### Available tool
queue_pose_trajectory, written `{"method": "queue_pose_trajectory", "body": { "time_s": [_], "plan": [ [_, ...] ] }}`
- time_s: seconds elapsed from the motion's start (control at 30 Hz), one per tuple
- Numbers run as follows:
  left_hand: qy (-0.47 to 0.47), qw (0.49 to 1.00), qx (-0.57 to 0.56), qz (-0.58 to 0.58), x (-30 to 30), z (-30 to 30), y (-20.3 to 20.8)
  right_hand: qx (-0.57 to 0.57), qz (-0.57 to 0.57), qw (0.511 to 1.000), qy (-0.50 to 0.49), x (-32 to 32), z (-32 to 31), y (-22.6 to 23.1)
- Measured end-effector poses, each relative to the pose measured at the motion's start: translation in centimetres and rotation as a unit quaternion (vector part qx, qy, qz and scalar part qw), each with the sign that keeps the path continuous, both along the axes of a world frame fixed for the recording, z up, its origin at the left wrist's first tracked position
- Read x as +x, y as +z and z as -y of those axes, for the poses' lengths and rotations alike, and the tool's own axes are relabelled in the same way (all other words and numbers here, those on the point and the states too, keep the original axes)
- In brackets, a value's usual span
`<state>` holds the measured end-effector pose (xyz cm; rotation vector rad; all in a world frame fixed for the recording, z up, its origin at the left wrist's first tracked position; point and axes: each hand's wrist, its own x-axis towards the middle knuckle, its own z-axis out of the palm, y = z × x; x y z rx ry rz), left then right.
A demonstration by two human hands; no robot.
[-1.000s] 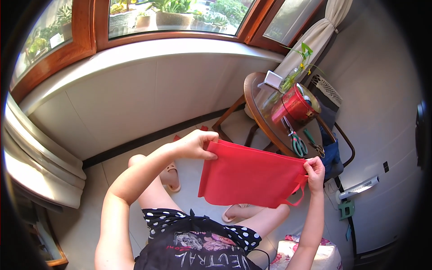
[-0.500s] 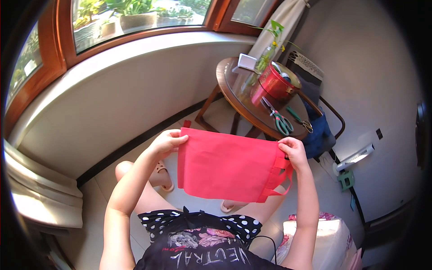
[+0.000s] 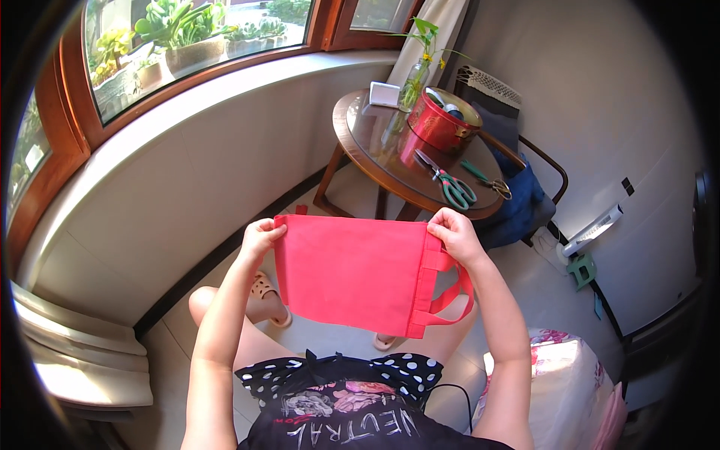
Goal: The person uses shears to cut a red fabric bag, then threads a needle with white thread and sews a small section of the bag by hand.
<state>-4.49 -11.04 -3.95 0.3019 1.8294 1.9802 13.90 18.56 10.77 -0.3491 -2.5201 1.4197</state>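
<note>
Your left hand (image 3: 262, 238) and right hand (image 3: 456, 235) pinch the upper corners of the rectangular red fabric bag (image 3: 349, 274), held on your side of the round, glass-topped wooden surface (image 3: 367, 139). The bag's long axis spans hand to hand, its handles (image 3: 448, 319) nearer the right.

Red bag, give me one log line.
left hand: pinching red bag, upper left | right hand: pinching upper right | handle loop: right side

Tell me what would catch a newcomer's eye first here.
The bright red bag, held between the left grip and right grip, dominates the center. Beyond it, a red round container and scissors sit on the round table; sunlit potted plants show through the window, upper left.
</note>
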Motion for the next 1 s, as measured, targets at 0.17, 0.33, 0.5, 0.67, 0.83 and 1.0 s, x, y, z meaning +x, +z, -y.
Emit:
{"method": "queue_pose_trajectory", "body": {
  "time_s": [0.17,0.33,0.5,0.67,0.83,1.0],
  "plan": [
    [-0.075,0.994,0.05,0.057,0.8,1.1,-0.2,0.03,-0.006,0.999,0.024,0.4,-0.5,-0.4],
    [-0.024,0.999,0.029,0.002,1.8,1.0,1.4,0.084,-0.013,0.996,0.033,0.9,0.1,0.0],
    [-0.031,0.998,0.05,0.032,1.8,0.9,1.9,-0.005,-0.057,0.998,0.039,1.4,0.3,-0.2],
    [-0.042,0.995,0.08,0.05,1.5,1.4,1.4,0.043,-0.041,0.996,0.066,1.9,1.3,0.5],
    [-0.083,0.991,0.103,-0.011,2.6,1.0,3.4,0.113,-0.073,0.989,0.061,2.3,0.3,-0.4],
    [-0.044,0.995,0.077,-0.039,3.3,1.3,4.4,0.176,-0.086,0.976,0.094,2.1,0.6,-0.5]
  ]
}}
